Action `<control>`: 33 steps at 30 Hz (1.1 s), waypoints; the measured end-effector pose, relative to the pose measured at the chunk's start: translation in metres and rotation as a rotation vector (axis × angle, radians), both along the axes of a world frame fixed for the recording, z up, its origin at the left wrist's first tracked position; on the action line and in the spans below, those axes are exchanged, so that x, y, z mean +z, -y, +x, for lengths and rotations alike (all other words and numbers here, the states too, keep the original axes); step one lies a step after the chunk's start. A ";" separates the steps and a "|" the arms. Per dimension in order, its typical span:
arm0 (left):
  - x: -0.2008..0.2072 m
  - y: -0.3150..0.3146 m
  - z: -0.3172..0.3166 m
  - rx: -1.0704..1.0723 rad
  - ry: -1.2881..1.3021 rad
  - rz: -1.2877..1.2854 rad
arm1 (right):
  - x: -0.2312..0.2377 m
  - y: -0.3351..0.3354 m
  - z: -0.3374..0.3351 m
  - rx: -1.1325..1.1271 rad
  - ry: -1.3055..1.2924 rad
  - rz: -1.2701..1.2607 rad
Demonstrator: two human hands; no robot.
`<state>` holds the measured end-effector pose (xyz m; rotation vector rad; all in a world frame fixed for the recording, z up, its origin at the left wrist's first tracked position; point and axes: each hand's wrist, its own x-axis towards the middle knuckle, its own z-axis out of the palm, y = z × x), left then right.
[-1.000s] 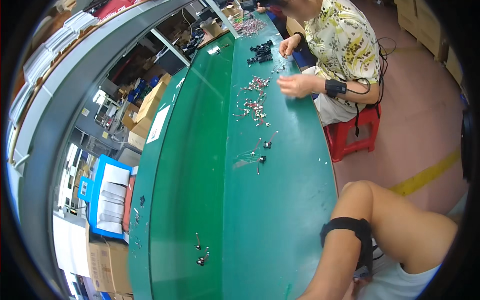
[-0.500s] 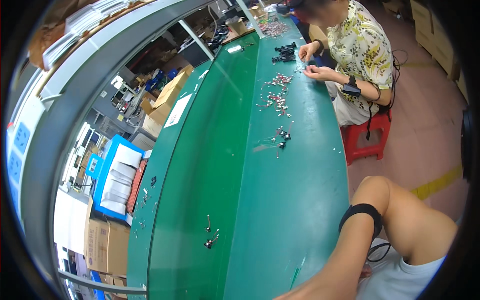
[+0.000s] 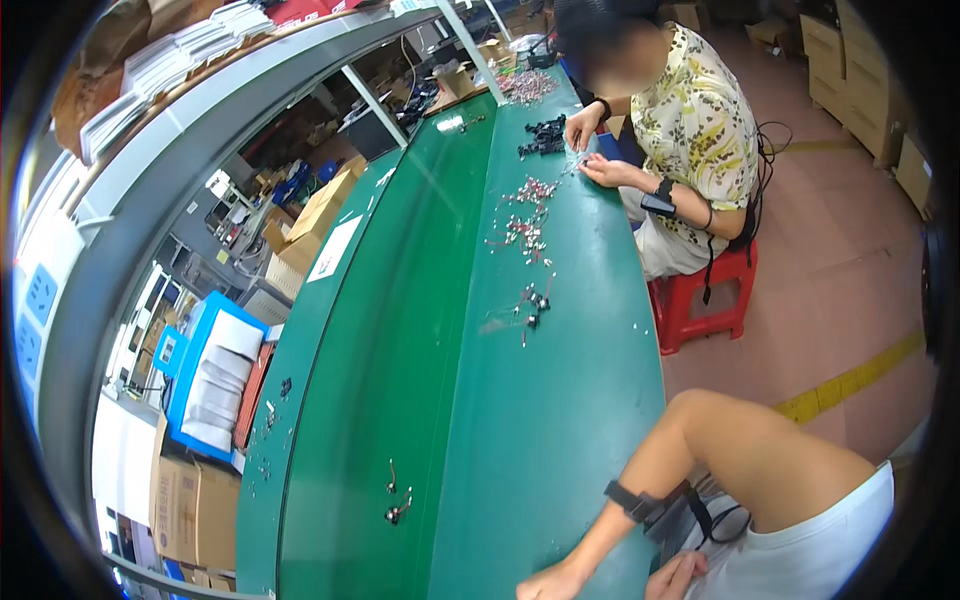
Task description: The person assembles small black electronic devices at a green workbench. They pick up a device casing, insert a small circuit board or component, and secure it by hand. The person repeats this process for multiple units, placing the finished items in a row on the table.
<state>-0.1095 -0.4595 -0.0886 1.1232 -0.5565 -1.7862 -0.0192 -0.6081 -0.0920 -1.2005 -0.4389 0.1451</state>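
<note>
My right arm, with a black band at the wrist, reaches from the lower right onto the green table. My right hand [image 3: 556, 580] rests low over the table, its fingers bent down and cut off by the lower edge; whether it holds anything is hidden. Close to my white clothing, my left hand [image 3: 678, 574] shows only partly, its fingers curled together; what may be in them cannot be seen. Farther up the table lies a small cluster of black parts with thin wires [image 3: 535, 306]. Beyond it spreads a pile of small red-and-white wired connectors [image 3: 525, 222].
A co-worker [image 3: 690, 120] on a red stool [image 3: 705, 305] handles small parts at the far end, beside black pieces [image 3: 543, 137]. Small wired parts [image 3: 397, 508] lie on the green belt [image 3: 400, 350]. A blue bin [image 3: 215, 375] and a cardboard box [image 3: 195, 505] stand at left.
The view has shifted, so the co-worker and table appear farther left. My right forearm has drawn up into view, showing the hand, and more of my left hand shows.
</note>
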 end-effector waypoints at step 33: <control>0.204 0.212 0.004 -0.501 -0.744 -0.524 | 0.129 0.110 -0.207 -0.547 0.642 0.013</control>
